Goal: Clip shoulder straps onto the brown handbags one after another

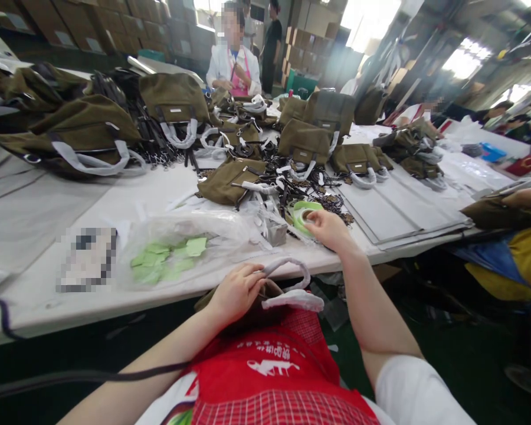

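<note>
An olive fabric bag (252, 319) rests against my red apron at the table's front edge, its handles (294, 300) wrapped in pale plastic. My left hand (235, 290) is closed on the bag's upper edge by the base of a handle. Out over the table, my right hand (330, 230) has its fingertips pinched at the rim of a light green tape roll (300, 217). The roll lies beside a small grey block-like object (276, 232). Much of the bag's body is hidden under my left hand and forearm.
A clear plastic bag (221, 227) with green paper pieces (168, 258) lies at front left, beside a blurred phone-shaped item (87, 260). Several olive bags (305, 141) and dark straps cover the table's middle and back. White boards (402, 206) lie right. Other people stand or sit around the table.
</note>
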Demonstrator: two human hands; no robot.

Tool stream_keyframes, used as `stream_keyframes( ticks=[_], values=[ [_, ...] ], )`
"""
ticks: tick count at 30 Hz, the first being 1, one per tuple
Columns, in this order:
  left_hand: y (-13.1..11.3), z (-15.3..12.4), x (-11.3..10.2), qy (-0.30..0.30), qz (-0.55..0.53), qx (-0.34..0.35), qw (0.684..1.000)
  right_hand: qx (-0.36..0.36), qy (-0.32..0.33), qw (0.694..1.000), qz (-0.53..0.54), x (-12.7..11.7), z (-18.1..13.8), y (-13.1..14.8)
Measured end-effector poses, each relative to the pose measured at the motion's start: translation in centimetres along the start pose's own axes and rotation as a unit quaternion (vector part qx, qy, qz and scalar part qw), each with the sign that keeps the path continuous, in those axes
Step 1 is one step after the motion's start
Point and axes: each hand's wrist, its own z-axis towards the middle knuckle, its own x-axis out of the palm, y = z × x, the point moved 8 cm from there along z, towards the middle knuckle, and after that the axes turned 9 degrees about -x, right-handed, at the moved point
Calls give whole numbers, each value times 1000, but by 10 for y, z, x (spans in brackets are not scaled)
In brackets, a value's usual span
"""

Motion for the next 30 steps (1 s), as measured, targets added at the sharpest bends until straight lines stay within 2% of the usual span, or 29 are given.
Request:
stream_keyframes(
  ticks=[1,3,5,7,9,13,16,20,22,27,30],
  values=[
    [0,-2,-1,-6,-7,-2,1000,14,58,997,-49,22,13,-8],
    [-1,-4,-1,-10,-15,-3,1000,19,113,990,-80,57,33,-15],
    [-3,-6,-1,-7,-15,-3,1000,14,141,987,-82,81,44,-16],
    [-3,-7,0,-2,-14,-2,1000,13,158,983,-90,95,47,-14],
    [-3,-7,-1,1,-16,-4,1000,15,153,983,-100,94,45,-13],
    [-1,-7,-2,4,-5,-13,1000,18,118,986,-118,72,33,-10],
    [-5,-5,-2,2,31,-3,999,15,114,985,-132,59,16,-4],
    [-19,-5,2,6,96,36,995,-16,123,977,-171,58,-6,13],
    [-26,-8,6,17,114,53,992,-35,108,978,-176,56,-12,23],
    [-36,-14,13,34,83,65,994,-67,52,981,-176,46,-15,45],
    [-38,-14,8,19,85,71,994,-66,91,979,-167,59,-13,49]
  ],
)
